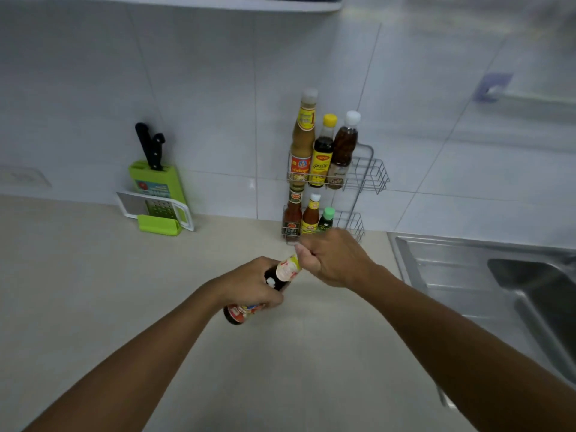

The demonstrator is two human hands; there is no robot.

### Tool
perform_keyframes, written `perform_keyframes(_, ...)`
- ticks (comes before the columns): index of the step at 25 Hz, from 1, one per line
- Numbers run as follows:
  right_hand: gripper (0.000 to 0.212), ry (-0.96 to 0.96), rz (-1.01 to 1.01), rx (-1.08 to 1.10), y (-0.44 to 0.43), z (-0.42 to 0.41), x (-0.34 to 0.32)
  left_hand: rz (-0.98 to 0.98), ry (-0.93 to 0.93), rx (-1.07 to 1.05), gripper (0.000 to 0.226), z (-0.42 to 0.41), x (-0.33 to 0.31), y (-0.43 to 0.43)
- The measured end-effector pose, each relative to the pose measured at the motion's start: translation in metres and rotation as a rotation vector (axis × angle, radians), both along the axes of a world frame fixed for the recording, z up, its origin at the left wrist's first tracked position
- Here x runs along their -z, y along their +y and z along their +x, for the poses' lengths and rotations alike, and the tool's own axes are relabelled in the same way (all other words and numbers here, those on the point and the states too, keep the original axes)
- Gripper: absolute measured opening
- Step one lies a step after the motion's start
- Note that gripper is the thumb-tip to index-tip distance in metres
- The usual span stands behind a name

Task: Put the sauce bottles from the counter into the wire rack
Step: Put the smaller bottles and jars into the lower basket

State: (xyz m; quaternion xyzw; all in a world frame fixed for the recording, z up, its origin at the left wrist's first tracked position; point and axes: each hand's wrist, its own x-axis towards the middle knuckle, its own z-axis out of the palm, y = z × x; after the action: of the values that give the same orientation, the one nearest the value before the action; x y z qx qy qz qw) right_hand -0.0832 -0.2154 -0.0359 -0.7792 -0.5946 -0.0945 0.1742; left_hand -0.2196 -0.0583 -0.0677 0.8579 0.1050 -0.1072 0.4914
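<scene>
A dark sauce bottle (282, 274) with a red and white label is held tilted above the beige counter (93, 291), neck pointing up and right. My left hand (252, 286) grips its body. My right hand (335, 260) is closed around its neck and cap. Just behind my right hand stands the two-tier wire rack (371, 173) against the tiled wall. Its upper tier holds three bottles, among them a tall tan one (304, 138). Three smaller bottles sit in the lower tier, among them a green-capped one (327, 218). The right side of both tiers is free.
A green knife block (156, 185) with black-handled knives and a grater (156, 210) stand at the back left of the counter. A steel sink (498, 275) lies to the right. A rail (530, 98) hangs on the right wall.
</scene>
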Motion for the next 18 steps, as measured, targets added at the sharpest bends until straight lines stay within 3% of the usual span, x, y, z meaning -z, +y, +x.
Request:
perform_keyframes(1,0.045,0.126,0.013,0.106,-0.001,0.001,-0.004,0.212,-0.045,-0.096,0.019,0.006,-0.01,-0.008)
perform_keyframes(2,0.045,0.277,-0.008,0.207,-0.001,0.001,-0.006,0.544,-0.11,-0.182,0.024,0.011,-0.017,-0.017)
perform_keyframes(3,0.044,0.477,-0.051,0.324,-0.002,0.002,-0.007,0.886,-0.169,-0.217,0.028,0.017,-0.021,-0.025)
perform_keyframes(4,0.044,0.712,-0.083,0.444,-0.003,0.003,-0.007,1.078,-0.194,-0.218,0.031,0.021,-0.023,-0.032)
perform_keyframes(6,0.049,0.934,-0.11,0.548,-0.011,0.008,-0.012,1.07,-0.193,-0.174,0.033,0.033,-0.019,-0.039)
perform_keyframes(7,0.054,0.852,-0.108,0.494,-0.017,0.014,-0.015,0.866,-0.148,-0.161,0.033,0.036,-0.018,-0.036)
perform_keyframes(10,0.059,0.322,-0.046,0.226,-0.034,0.035,-0.02,0.02,0.002,-0.044,0.019,0.05,-0.02,-0.03)
perform_keyframes(12,0.055,0.252,-0.056,0.141,-0.04,0.051,-0.017,-0.147,0.066,0.064,0.017,0.056,-0.023,-0.035)
perform_keyframes(14,0.053,0.365,-0.066,0.236,-0.039,0.057,-0.013,-0.002,0.026,-0.006,0.019,0.066,-0.017,-0.043)
perform_keyframes(16,0.045,0.383,-0.199,0.336,-0.036,0.059,-0.002,0.407,-0.048,-0.148,0.033,0.077,-0.009,-0.051)
perform_keyframes(18,0.032,0.651,-0.197,0.433,-0.036,0.063,0.014,0.846,-0.126,-0.154,0.039,0.086,-0.001,-0.059)
